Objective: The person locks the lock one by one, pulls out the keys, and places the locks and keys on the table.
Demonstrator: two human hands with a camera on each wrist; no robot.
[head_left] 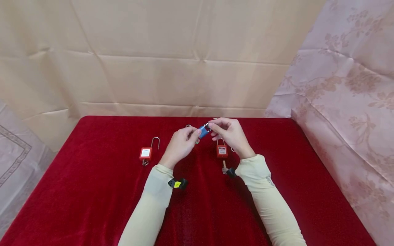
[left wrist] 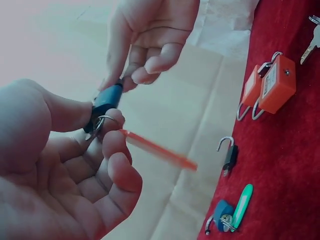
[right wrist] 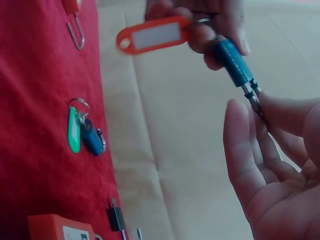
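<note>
A blue padlock (head_left: pixel 204 131) is held up above the far part of the table, between the two hands. The left hand (head_left: pixel 181 143) pinches its body at the keyhole end between thumb and fingers. An orange key tag (right wrist: pixel 155 35) hangs from a ring at that end; the key itself is mostly hidden by fingers. The right hand (head_left: pixel 232 135) pinches the metal shackle with thumb and fingertips. In the right wrist view, another blue padlock (right wrist: pixel 91 137) with a green tag (right wrist: pixel 74 131) lies on the cloth below the hands.
A red padlock (head_left: pixel 145 153) with its shackle open lies left of the hands. Another red padlock (head_left: pixel 222 151) and a key (head_left: pixel 224 168) lie by the right wrist. A small black padlock (left wrist: pixel 230 157) lies near the far edge of the red-covered table (head_left: pixel 92 191).
</note>
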